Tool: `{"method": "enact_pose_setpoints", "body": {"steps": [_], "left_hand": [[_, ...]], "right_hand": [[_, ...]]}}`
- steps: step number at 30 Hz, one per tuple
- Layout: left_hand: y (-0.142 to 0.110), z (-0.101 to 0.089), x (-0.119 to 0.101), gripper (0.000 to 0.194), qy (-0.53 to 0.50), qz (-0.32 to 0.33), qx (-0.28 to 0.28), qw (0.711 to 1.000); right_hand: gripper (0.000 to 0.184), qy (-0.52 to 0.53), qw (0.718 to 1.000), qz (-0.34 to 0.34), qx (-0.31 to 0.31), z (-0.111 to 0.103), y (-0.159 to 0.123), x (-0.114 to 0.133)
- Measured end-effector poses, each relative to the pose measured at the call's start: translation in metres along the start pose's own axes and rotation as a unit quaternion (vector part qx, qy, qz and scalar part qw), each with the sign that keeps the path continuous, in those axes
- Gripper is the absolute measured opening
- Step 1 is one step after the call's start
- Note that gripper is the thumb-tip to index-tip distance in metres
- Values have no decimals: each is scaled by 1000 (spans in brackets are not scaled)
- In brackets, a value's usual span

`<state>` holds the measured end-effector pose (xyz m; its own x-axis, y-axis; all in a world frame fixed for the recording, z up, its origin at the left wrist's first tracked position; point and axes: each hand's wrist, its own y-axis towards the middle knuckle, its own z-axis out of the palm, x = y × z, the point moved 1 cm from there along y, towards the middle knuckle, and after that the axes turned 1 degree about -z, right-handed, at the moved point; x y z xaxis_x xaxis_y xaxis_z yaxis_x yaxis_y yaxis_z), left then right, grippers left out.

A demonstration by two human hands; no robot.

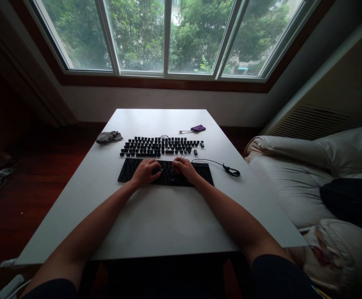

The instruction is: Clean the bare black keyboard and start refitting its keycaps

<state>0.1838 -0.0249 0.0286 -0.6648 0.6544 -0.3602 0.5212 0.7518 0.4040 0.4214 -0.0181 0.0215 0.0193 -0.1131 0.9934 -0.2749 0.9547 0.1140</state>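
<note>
Head: left hand (147, 172) on keyboard (167, 178)

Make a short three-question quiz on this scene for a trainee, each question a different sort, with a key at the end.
1. What lies directly beneath both the left hand and the right hand?
A) a grey cloth
B) a keyboard
C) a sofa

2. True or false: the loose keys lie nearer the window than the keyboard does.

3. Fill in: the coiled part of the cable lies to the person's ______ of the keyboard.

Key: 1. B; 2. True; 3. right
</note>
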Motion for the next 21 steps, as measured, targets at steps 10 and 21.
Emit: {"method": "enact_pose_setpoints", "body": {"steps": [10, 21], "left_hand": [[52, -2, 21, 15, 51, -52, -19, 997], [90, 30, 36, 15, 116, -115, 5, 986]], "right_hand": [[30, -3, 1000, -9, 10, -3, 0, -7], [31, -18, 1000, 3, 19, -3, -1, -4]]}}
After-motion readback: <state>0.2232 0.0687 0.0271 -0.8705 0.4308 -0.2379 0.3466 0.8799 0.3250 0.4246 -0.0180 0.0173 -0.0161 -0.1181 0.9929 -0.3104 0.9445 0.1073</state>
